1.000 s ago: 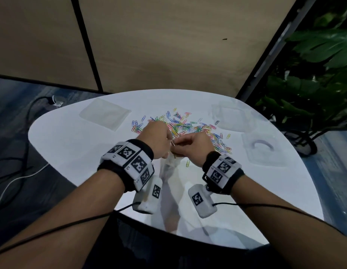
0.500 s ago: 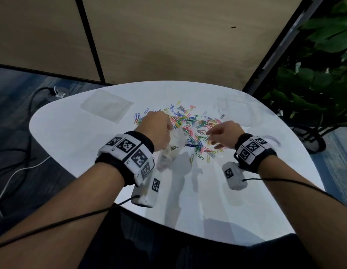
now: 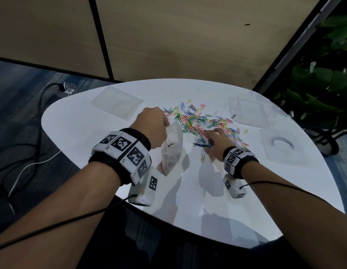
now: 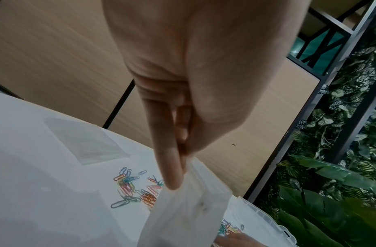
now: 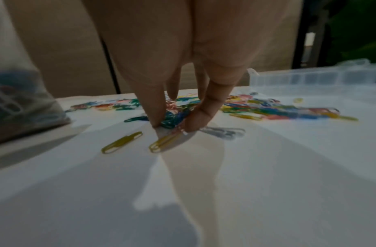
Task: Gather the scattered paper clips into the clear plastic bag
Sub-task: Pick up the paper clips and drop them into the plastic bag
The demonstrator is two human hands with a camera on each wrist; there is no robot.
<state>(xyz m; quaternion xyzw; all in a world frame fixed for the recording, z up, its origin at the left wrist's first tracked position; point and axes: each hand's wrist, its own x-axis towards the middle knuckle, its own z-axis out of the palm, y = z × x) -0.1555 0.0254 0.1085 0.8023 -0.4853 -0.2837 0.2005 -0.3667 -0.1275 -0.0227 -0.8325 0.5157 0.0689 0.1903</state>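
Note:
A heap of coloured paper clips [image 3: 198,121] lies spread over the far middle of the white table [image 3: 81,133]. My left hand [image 3: 153,127] pinches the top edge of the clear plastic bag [image 3: 172,146], which hangs upright with a few clips inside and its bottom on the table. In the left wrist view, fingers [image 4: 167,167] and thumb hold the bag's rim [image 4: 193,208]. My right hand [image 3: 213,138] is down on the near edge of the heap. In the right wrist view, thumb and fingertips [image 5: 195,123] close around a clump of blue and green clips [image 5: 172,120].
An empty flat clear bag [image 3: 117,102] lies at the far left. A clear plastic box [image 3: 246,111] and a clear lid [image 3: 283,148] sit at the right. Single yellow clips [image 3: 203,158] lie near the right hand. A plant [image 3: 324,84] stands beyond the right edge, and cables [image 3: 33,162] run over the floor at the left.
My right hand left the bag's mouth, swung right to the heap and now presses down around a clump. The left hand keeps holding the bag, shifted slightly away.

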